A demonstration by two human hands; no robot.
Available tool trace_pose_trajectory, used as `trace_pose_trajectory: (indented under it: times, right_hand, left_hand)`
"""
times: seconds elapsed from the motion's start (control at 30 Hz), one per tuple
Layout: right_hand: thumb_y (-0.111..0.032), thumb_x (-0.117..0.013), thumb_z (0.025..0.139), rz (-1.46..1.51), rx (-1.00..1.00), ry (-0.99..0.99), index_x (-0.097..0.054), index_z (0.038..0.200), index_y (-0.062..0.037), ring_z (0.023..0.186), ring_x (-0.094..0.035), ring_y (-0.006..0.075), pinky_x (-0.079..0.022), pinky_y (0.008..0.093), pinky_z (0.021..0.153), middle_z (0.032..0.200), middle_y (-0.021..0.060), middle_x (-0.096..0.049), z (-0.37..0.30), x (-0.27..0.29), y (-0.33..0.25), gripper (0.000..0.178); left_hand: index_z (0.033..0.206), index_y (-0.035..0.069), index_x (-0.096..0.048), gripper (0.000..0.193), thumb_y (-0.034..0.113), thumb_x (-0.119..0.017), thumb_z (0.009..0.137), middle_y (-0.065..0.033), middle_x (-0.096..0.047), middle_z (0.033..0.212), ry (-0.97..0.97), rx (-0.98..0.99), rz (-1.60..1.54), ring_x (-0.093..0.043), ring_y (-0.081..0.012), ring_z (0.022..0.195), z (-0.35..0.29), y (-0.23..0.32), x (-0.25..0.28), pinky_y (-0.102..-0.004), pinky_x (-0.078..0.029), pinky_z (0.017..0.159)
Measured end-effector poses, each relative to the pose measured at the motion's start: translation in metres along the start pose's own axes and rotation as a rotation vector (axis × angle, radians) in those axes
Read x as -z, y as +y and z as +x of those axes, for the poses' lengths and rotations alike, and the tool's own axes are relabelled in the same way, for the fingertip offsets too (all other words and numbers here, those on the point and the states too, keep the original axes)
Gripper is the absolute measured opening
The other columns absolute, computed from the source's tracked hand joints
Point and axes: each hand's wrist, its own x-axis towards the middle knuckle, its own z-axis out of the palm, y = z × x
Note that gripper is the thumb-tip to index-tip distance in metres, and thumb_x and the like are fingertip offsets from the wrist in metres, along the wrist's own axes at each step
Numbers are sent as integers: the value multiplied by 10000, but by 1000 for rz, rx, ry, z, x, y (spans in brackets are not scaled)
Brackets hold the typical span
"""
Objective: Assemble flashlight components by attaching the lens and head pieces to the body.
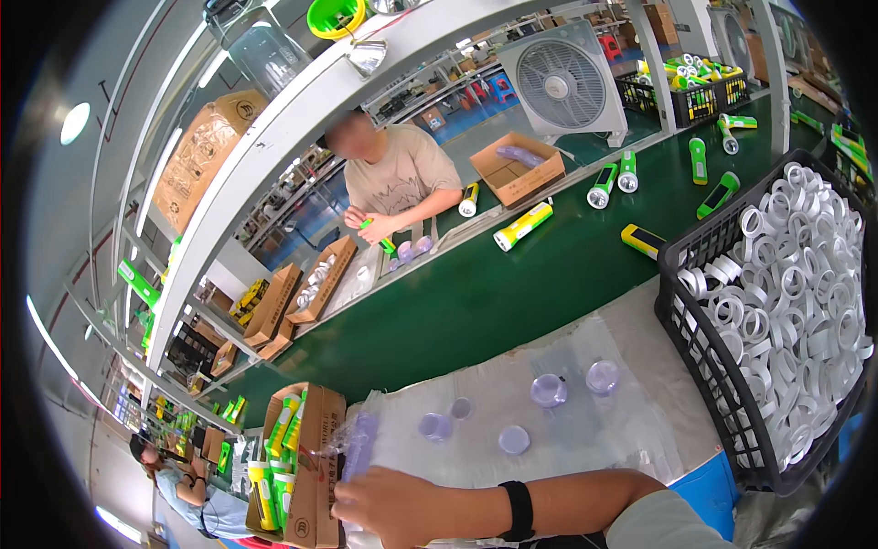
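My right hand (393,506) reaches in from the lower right, a black band on its wrist, with its fingers curled beside the cardboard box (322,457). What those fingers hold, if anything, is hidden. Just beyond the knuckles lies a stack of clear, purple-tinted discs in a plastic sleeve (360,444). Several loose clear discs, among them one lens (549,391) and another (514,440), lie on the plastic-covered worktop (604,448). Green and yellow flashlights (283,430) stand in the cardboard box. My left hand is out of view.
A black crate (709,389) full of white rings (796,302) stands at the right. Beyond the worktop runs a green conveyor belt (439,320) with several flashlights, including a yellow one (523,227). Across it, a co-worker (398,169) handles a green flashlight.
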Motion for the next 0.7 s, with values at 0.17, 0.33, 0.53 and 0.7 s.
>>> trace_pose_trajectory:
  times: [0.17, 0.33, 0.53, 0.7]
  right_hand:
    - [-254, -580, 698, -354, -659, -595, -642, 844, -61, 771, -596, 248, -471, 411, 605, 801, 98, -608, -6, 8, 15, 250]
    - [-250, -614, 726, -62, -663, -600, -554, 933, -12, 718, -620, 322, -486, 417, 571, 751, 179, -601, -26, -16, -22, 321]
    - [-174, -616, 717, -83, -318, -615, -549, 985, -24, 809, -601, 292, -485, 385, 622, 957, 159, -553, -20, 8, 7, 315]
    - [-206, -624, 739, -100, -296, -575, -568, 1051, -31, 857, -603, 295, -490, 385, 628, 1081, 187, -555, -24, -11, -6, 362]
  left_hand:
    - [1011, 48, -548, 372, 171, -739, 717, -89, -590, 734, -2, -200, 233, -595, -244, 662, 57, 29, 30, -356, -468, 588]
    - [1015, 41, -554, 387, 179, -746, 708, -92, -599, 773, 181, -76, 274, -601, -240, 702, -33, -10, 20, -353, -472, 618]
    - [1020, 32, -561, 407, 189, -753, 698, -95, -611, 820, 222, -223, 431, -609, -234, 751, 18, -9, 46, -351, -477, 654]
    - [1024, 24, -567, 423, 196, -760, 690, -97, -620, 859, 260, -305, 521, -615, -230, 791, 40, -23, 51, -349, -482, 684]
